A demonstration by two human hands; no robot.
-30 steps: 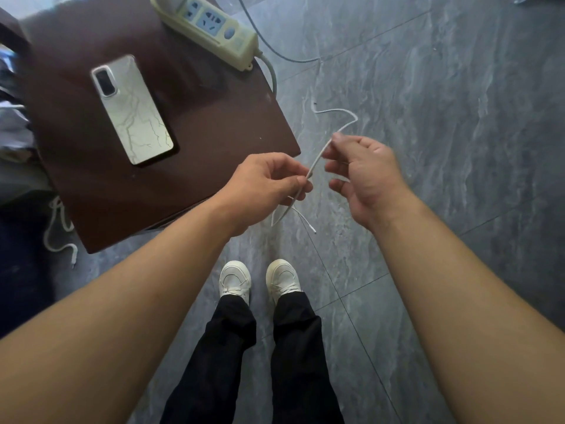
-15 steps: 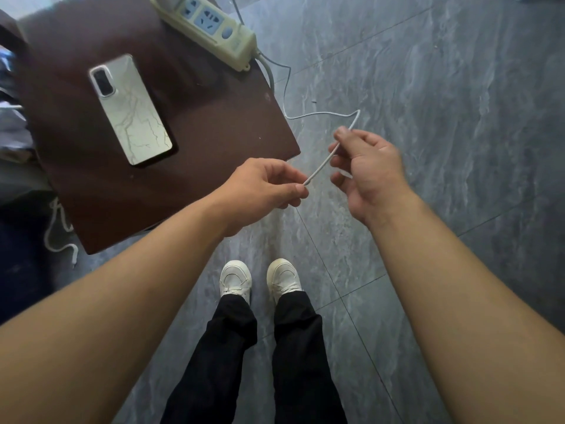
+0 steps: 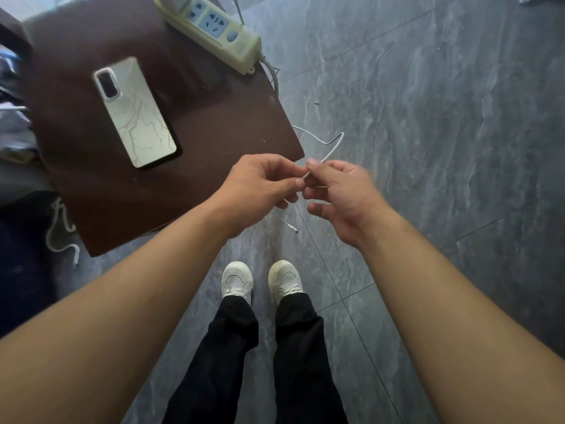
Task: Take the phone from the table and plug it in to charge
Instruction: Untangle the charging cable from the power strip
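A dark table bore a power strip and the phone, face down. Beside its corner, left hand and right hand pinched a white cable.

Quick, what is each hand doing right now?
Left hand: closed, pinching the thin white charging cable.
Right hand: thumb and forefinger pinching the same cable, other fingers loose.
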